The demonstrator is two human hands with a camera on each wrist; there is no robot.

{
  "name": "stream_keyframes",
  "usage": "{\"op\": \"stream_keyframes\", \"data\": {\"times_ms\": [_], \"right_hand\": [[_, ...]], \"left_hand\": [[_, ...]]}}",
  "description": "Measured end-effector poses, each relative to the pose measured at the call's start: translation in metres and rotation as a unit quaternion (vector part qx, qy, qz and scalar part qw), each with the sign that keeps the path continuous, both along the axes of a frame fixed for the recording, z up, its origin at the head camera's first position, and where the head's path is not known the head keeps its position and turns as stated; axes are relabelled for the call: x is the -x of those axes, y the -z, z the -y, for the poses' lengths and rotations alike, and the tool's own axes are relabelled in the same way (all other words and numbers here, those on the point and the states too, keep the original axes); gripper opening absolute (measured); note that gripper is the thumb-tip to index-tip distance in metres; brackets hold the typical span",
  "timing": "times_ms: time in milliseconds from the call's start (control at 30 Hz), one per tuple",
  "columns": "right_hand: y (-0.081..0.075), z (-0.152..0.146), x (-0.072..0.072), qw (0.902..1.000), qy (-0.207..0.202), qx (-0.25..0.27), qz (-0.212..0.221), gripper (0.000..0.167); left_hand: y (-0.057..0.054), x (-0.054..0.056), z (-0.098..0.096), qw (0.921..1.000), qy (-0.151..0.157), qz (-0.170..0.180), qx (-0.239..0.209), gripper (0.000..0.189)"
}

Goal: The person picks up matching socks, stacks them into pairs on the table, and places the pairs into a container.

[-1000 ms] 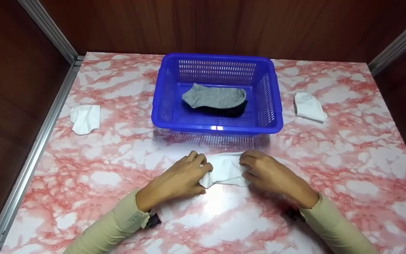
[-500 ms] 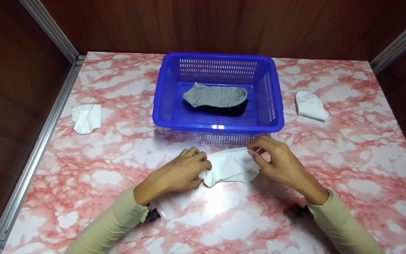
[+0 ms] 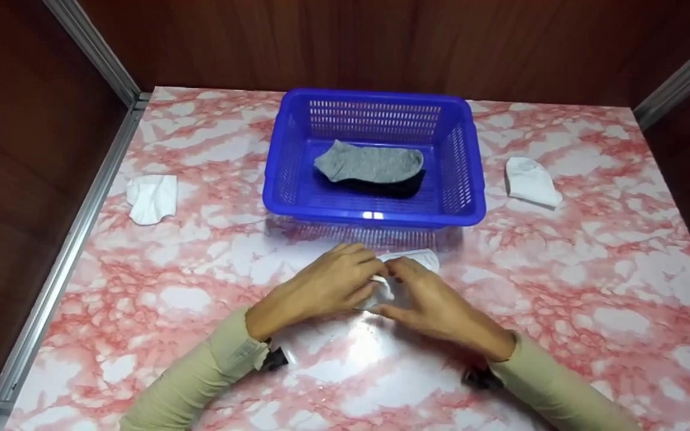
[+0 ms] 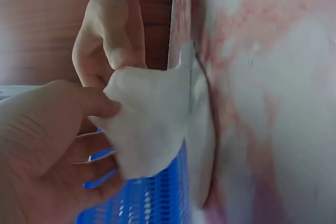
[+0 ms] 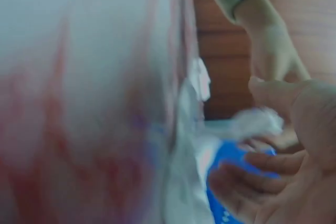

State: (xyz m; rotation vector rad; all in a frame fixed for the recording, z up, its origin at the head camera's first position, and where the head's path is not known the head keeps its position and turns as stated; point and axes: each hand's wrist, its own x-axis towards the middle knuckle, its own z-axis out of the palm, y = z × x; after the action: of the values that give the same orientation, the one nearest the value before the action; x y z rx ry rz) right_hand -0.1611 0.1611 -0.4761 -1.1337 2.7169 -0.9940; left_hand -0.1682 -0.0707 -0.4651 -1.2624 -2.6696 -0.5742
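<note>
A white sock [image 3: 421, 258] lies just in front of the blue basket, partly covered by both hands. My left hand [image 3: 333, 282] pinches one end between thumb and fingers. That end stands lifted off the table and bent over, as the left wrist view shows of the sock [image 4: 149, 116]. Close on the other side is my right hand [image 3: 441, 305], thumb and fingers spread apart around the raised end. In the right wrist view no cloth shows gripped by the right hand [image 5: 294, 145]; whether its fingertips touch the sock I cannot tell.
The blue basket [image 3: 375, 218] holds a grey sock [image 3: 375, 165] lying over a black sock [image 3: 405, 188]. One folded white sock [image 3: 153, 199] lies at the left, another white sock [image 3: 532, 182] at the right. Dark wood panels [image 3: 381, 45] edge the marbled table [image 3: 590, 287].
The left hand has moved right, lifting and bending over the sock's near-left end. The right hand has let go of the other end and come in towards the left hand.
</note>
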Motion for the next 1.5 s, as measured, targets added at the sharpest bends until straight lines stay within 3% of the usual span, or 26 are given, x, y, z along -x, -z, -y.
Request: {"op": "stream_keyframes", "data": {"times_ms": [67,133,200,267,333,367,500,633,733,900,1000,1067,1167,1300,1500], "right_hand": [[0.005,0.003,0.000,0.9999,0.008,-0.004,-0.014,0.039],[0.006,0.003,0.000,0.9998,0.013,0.016,-0.004,0.027],[0.004,0.001,0.002,0.9980,0.012,0.057,0.025,0.022],[-0.002,-0.001,0.003,0.9920,0.012,0.109,0.063,0.019],[-0.008,-0.003,0.003,0.9840,0.016,0.152,0.092,0.017],[-0.011,-0.005,0.003,0.9805,0.020,0.168,0.101,0.015],[-0.017,-0.007,0.003,0.9763,0.032,0.181,0.115,0.016],[-0.013,-0.005,0.002,0.9886,0.016,0.126,0.081,0.026],[-0.008,-0.004,0.001,0.9944,0.009,0.095,0.045,0.028],[-0.013,-0.008,0.003,0.9899,0.032,0.131,0.043,0.020],[-0.025,-0.015,0.005,0.9789,0.047,0.186,0.071,0.021],[-0.034,-0.020,0.005,0.9687,0.061,0.224,0.087,0.021],[-0.047,-0.027,0.007,0.9575,0.082,0.249,0.121,0.025],[-0.055,-0.033,0.012,0.9611,0.102,0.201,0.159,0.030],[-0.049,-0.039,0.021,0.9707,0.112,0.111,0.181,0.009]], "left_hand": [[0.005,0.001,-0.005,0.9992,0.001,0.019,-0.035,0.020],[0.011,0.004,-0.008,0.9937,-0.005,0.071,-0.087,0.031],[0.015,0.007,-0.009,0.9773,-0.009,0.150,-0.149,0.045],[0.018,0.010,-0.007,0.9549,-0.009,0.223,-0.196,0.055],[0.021,0.013,-0.005,0.9377,-0.008,0.272,-0.216,0.056],[0.022,0.014,-0.004,0.9336,-0.004,0.285,-0.217,0.053],[0.028,0.015,-0.003,0.9371,-0.009,0.292,-0.190,0.032],[0.033,0.015,-0.006,0.9436,-0.023,0.283,-0.170,0.020],[0.036,0.015,-0.008,0.9489,-0.028,0.274,-0.155,0.021],[0.039,0.016,-0.007,0.9506,-0.047,0.272,-0.142,0.031],[0.036,0.016,-0.006,0.9471,-0.049,0.278,-0.152,0.029],[0.032,0.017,-0.005,0.9450,-0.032,0.275,-0.174,0.025],[0.024,0.017,-0.002,0.9323,-0.013,0.292,-0.213,0.020],[0.015,0.017,0.002,0.9157,-0.020,0.323,-0.238,0.020],[0.012,0.023,0.010,0.9174,-0.046,0.337,-0.206,0.027]]}}
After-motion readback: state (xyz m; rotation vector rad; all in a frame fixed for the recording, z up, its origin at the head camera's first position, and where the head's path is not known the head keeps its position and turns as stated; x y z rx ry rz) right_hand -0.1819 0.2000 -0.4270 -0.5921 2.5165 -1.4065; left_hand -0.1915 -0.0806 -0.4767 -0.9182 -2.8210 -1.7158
